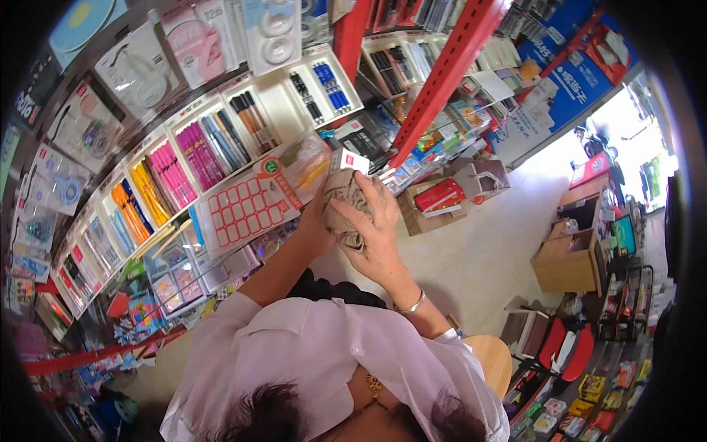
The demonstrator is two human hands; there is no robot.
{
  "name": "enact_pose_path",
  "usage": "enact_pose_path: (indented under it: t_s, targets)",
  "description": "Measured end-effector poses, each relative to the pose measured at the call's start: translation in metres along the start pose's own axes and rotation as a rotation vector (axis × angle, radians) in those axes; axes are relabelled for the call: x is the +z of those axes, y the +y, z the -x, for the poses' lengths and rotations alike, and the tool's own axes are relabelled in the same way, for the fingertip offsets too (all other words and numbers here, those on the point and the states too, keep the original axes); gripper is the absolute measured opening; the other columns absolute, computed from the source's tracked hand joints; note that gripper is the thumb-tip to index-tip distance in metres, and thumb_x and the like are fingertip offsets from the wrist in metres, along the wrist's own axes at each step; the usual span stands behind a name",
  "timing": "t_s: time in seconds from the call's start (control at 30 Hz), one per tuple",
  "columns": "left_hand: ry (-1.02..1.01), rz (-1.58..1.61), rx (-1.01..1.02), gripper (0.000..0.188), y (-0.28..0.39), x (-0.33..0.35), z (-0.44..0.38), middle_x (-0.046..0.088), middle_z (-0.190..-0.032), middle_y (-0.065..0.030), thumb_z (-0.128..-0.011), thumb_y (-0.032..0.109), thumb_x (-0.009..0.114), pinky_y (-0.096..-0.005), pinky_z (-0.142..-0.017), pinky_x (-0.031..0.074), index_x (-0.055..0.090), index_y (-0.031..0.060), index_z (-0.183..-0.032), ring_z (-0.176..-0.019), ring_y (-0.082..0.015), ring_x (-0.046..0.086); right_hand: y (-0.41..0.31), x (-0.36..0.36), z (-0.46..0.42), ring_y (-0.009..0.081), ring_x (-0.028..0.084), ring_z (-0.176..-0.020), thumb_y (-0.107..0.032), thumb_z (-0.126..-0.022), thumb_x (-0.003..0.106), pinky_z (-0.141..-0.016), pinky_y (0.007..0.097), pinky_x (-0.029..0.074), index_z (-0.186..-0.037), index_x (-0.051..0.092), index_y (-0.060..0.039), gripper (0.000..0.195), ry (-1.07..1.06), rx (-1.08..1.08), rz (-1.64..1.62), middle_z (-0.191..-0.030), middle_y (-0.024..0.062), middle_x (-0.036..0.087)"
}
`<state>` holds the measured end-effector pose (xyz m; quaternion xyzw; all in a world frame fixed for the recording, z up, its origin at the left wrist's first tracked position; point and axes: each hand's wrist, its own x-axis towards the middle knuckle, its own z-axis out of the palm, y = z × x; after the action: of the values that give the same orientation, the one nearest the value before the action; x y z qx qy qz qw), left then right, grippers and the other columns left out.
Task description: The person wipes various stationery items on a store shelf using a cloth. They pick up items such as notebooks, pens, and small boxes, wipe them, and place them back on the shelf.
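My right hand (378,229) grips a crumpled grey-brown patterned cloth (348,207), its fingers spread over the top. The cloth is pressed against a small white box (349,160) with a red mark, whose upper end sticks out beyond the cloth. My left hand (316,215) is on the box's left side; its fingers are hidden behind the cloth and box. Just left of the hands lies a sheet of red-bordered blank labels (248,210) in clear packaging. A clear plastic bag with yellow items (312,160) lies close behind the left hand.
White pen trays (281,116) hold pens in many colours along the shelf. Packaged tape dispensers (201,44) hang above. A red perforated shelf post (436,77) rises near my right hand. A cardboard box (431,207) stands on the floor; a wooden stool (489,362) is at my right.
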<state>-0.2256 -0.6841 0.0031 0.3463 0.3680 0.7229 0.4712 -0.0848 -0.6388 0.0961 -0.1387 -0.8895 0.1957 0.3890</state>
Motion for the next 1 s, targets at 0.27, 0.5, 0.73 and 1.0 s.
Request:
enact_pose_path:
  t_s: [0.27,0.5,0.73,1.0]
  targets:
    - [-0.061,0.482,-0.356,0.051,0.021,0.048,-0.002,0.048,-0.139,-0.0109,-0.104,0.039,0.034,-0.0403,-0.109,0.038,0.035,0.0097,-0.145,-0.129,-0.0242,0.047,0.037,-0.026,-0.017,0.0374,0.045,-0.118,-0.003,-0.065,0.068,-0.099,0.0461,0.036,-0.108,0.066,-0.0112,0.044,0.196,0.019,0.082,-0.134,0.0125,0.052]
    - [-0.075,0.424,-0.395,0.051,0.025,0.050,0.006,0.055,-0.133,-0.0130,-0.104,0.038,0.033,-0.0391,-0.102,0.044,0.042,0.0028,-0.140,-0.118,-0.0243,0.057,0.105,-0.032,0.003,0.0190,0.062,-0.097,0.003,-0.086,0.059,-0.088,0.0306,0.048,-0.115,0.061,-0.0040,0.030,0.515,0.704,-0.603,-0.109,0.0076,0.066]
    - [-0.120,0.256,-0.444,0.049,0.022,0.034,-0.003,0.060,-0.110,-0.0066,-0.099,0.044,0.047,-0.0347,-0.079,0.055,0.051,0.0059,-0.129,-0.095,-0.0166,0.064,0.052,-0.058,0.018,0.0246,0.057,-0.112,-0.001,-0.084,0.063,-0.096,0.0385,0.046,-0.119,0.059,-0.0028,0.036,0.506,0.475,-0.463,-0.122,0.0112,0.060]
    - [-0.268,0.508,-0.357,0.049,0.012,0.023,-0.015,0.061,-0.120,-0.0096,-0.105,0.040,0.027,-0.0330,-0.094,0.050,0.051,0.0052,-0.131,-0.106,-0.0178,0.062,-0.003,-0.037,0.024,0.0354,0.054,-0.104,-0.007,-0.064,0.070,-0.087,0.0469,0.043,-0.100,0.070,-0.0116,0.036,-0.071,-0.197,0.034,-0.120,0.0090,0.061]
